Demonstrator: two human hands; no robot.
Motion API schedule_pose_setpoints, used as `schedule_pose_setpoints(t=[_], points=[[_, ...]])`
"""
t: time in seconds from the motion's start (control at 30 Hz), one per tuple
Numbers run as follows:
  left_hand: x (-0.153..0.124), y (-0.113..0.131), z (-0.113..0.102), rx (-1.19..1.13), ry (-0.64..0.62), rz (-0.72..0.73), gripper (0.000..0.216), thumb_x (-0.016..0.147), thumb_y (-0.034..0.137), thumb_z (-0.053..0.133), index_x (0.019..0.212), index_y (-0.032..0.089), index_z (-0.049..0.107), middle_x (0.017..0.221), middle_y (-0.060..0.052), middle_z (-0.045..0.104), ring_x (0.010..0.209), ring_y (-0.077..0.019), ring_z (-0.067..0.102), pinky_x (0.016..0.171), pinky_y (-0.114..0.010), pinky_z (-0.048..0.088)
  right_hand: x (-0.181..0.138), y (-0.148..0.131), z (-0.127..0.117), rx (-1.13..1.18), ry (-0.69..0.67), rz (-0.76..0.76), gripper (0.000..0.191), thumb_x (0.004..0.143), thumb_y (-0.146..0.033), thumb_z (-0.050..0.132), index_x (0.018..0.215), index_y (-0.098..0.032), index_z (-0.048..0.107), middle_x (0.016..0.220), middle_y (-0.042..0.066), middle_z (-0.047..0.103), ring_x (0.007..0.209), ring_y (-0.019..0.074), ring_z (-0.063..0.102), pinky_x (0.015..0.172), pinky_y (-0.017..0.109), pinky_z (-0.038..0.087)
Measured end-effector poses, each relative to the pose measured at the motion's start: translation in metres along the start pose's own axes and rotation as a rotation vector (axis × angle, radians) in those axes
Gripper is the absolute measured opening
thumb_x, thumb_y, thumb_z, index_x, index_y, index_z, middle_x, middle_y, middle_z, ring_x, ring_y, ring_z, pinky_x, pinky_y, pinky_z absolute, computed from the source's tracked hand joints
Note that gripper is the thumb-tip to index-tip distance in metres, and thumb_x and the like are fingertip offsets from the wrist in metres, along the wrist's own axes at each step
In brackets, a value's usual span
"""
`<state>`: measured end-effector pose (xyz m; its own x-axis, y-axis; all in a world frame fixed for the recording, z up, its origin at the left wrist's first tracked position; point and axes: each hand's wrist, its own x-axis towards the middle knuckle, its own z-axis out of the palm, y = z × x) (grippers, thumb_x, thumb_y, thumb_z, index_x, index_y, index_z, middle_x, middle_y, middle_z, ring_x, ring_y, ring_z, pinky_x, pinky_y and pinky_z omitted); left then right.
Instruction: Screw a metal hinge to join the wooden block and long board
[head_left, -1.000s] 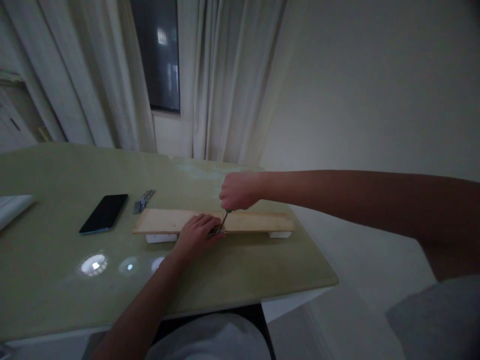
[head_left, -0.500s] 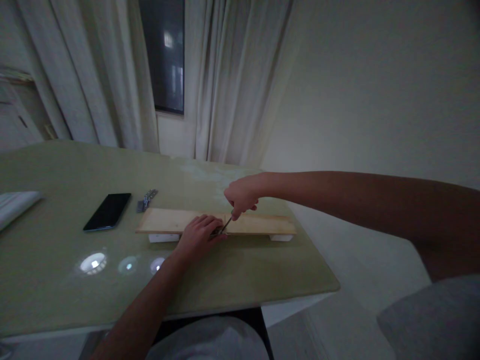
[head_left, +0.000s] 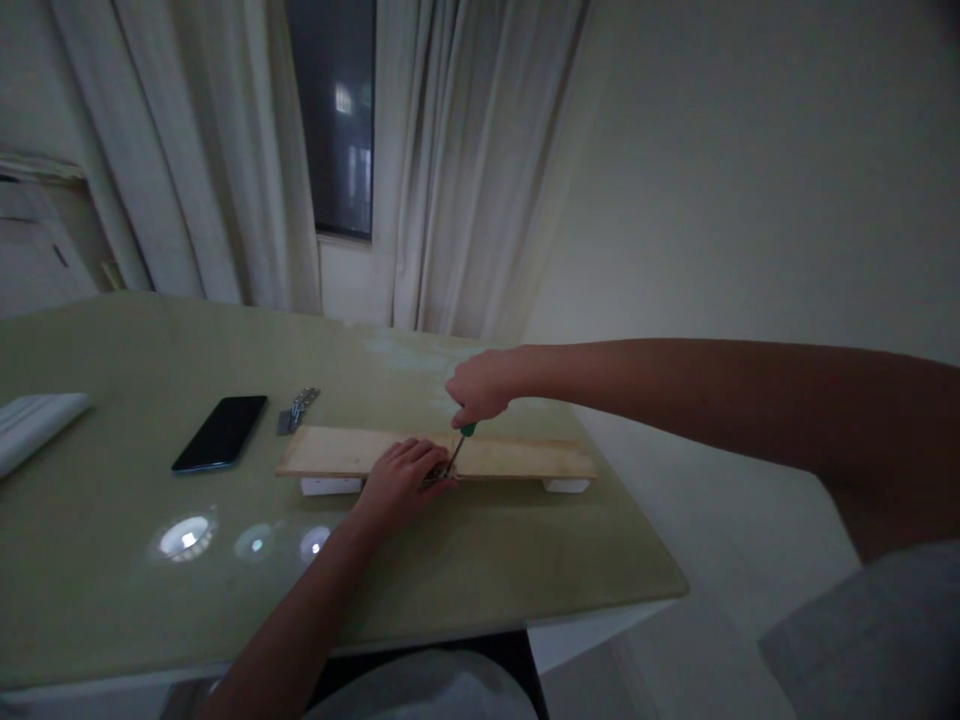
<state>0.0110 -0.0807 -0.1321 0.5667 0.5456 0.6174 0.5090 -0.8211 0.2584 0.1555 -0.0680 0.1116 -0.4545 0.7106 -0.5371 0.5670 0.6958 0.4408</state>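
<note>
A long pale wooden board [head_left: 525,457] lies raised on white blocks, with a seam across it near its middle. My left hand [head_left: 401,483] is closed over the near edge beside that seam, fingers on top and thumb along the front. A small metal piece [head_left: 436,474], perhaps a hinge, shows partly between my left fingers and thumb. In my right hand [head_left: 480,388] is a screwdriver [head_left: 457,452] with a green handle, mostly hidden by the fist. Its shaft slants down to the metal piece; the tip's exact contact is too small to tell.
One white block [head_left: 331,486] supports the board's left part, another white block [head_left: 566,486] its right part. Loose metal hardware [head_left: 300,408] lies behind the left end. A black phone [head_left: 221,433] and a white object [head_left: 37,425] lie leftward on the greenish table [head_left: 525,570].
My right fist has turned around the screwdriver, and its green handle now shows below the fingers. My left hand stays on the board. The whole view has shifted slightly.
</note>
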Motion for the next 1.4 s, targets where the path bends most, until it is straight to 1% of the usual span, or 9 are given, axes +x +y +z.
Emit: schedule_pose_setpoints(t=[0.17,0.37,0.57,0.67,0.87,1.0,1.1,1.2,1.4], points=[[0.001,0.001,-0.001,0.011,-0.01,-0.002,0.025,0.094,0.039,0.077,0.113,0.025,0.069,0.113,-0.007,0.078,0.101,-0.0281,0.069,0.088,-0.043,0.053,-0.007,-0.003,0.003,-0.129,0.192,-0.252,0.034,0.091,-0.044,0.077,0.117,-0.022,0.076,0.115,0.011,0.078,0.102,0.0263,0.073,0.078,0.033,0.048],[0.001,0.0,0.0,0.0,-0.019,-0.005,0.025,0.094,0.038,0.077,0.114,0.023,0.07,0.115,-0.007,0.078,0.104,-0.0276,0.069,0.09,-0.042,0.053,-0.004,-0.01,0.014,-0.171,0.131,-0.034,0.035,0.1,-0.046,0.065,0.108,-0.014,0.077,0.096,0.014,0.078,0.09,0.0263,0.075,0.073,0.033,0.05],[0.0,-0.001,0.001,0.013,-0.015,-0.002,0.027,0.094,0.041,0.077,0.114,0.024,0.07,0.116,-0.007,0.078,0.104,-0.0281,0.069,0.091,-0.042,0.052,-0.016,-0.003,0.01,-0.273,0.157,-0.389,0.021,0.101,-0.018,0.063,0.118,-0.023,0.073,0.119,0.009,0.075,0.113,0.0246,0.069,0.083,0.034,0.048],[0.0,-0.001,0.001,0.013,-0.017,-0.006,0.027,0.094,0.041,0.077,0.114,0.024,0.07,0.115,-0.007,0.077,0.105,-0.0282,0.069,0.09,-0.041,0.052,-0.015,-0.005,0.008,-0.172,0.063,-0.229,0.017,0.101,-0.025,0.066,0.109,-0.018,0.078,0.11,0.012,0.077,0.11,0.027,0.071,0.085,0.036,0.049],[0.0,-0.001,0.002,-0.019,0.002,-0.013,0.026,0.094,0.039,0.077,0.115,0.024,0.071,0.115,-0.007,0.078,0.104,-0.0272,0.069,0.09,-0.04,0.051,-0.006,-0.01,0.003,-0.032,-0.141,-0.019,0.048,0.099,-0.055,0.065,0.103,-0.01,0.082,0.092,0.013,0.08,0.081,0.0229,0.074,0.074,0.032,0.052],[0.0,-0.003,0.002,-0.021,-0.002,-0.013,0.027,0.093,0.039,0.077,0.114,0.024,0.071,0.114,-0.007,0.078,0.104,-0.0278,0.069,0.09,-0.041,0.052,-0.011,-0.012,0.005,-0.06,-0.065,-0.007,0.046,0.097,-0.054,0.069,0.117,-0.013,0.077,0.103,0.016,0.079,0.097,0.0291,0.075,0.08,0.037,0.053],[0.001,-0.005,0.003,-0.017,-0.004,-0.017,0.025,0.093,0.038,0.077,0.113,0.024,0.071,0.113,-0.006,0.078,0.104,-0.0282,0.069,0.09,-0.042,0.052,-0.015,-0.009,0.01,-0.217,0.093,-0.164,0.048,0.089,-0.046,0.081,0.127,-0.018,0.07,0.109,0.013,0.078,0.104,0.0313,0.074,0.079,0.037,0.051],[0.002,-0.004,0.003,-0.007,-0.006,-0.02,0.022,0.094,0.038,0.075,0.111,0.025,0.071,0.113,-0.007,0.078,0.103,-0.0282,0.069,0.09,-0.042,0.052,-0.016,-0.005,0.012,-0.37,0.235,-0.314,0.036,0.097,-0.03,0.073,0.131,-0.021,0.064,0.115,0.011,0.076,0.104,0.0281,0.074,0.074,0.034,0.05],[0.001,-0.001,0.002,0.011,-0.028,-0.01,0.025,0.096,0.039,0.074,0.115,0.024,0.069,0.116,-0.007,0.077,0.104,-0.0284,0.069,0.089,-0.042,0.052,-0.009,-0.008,0.012,-0.224,0.156,-0.163,0.031,0.098,-0.046,0.07,0.116,-0.021,0.075,0.104,0.011,0.078,0.1,0.0279,0.074,0.077,0.035,0.051]])
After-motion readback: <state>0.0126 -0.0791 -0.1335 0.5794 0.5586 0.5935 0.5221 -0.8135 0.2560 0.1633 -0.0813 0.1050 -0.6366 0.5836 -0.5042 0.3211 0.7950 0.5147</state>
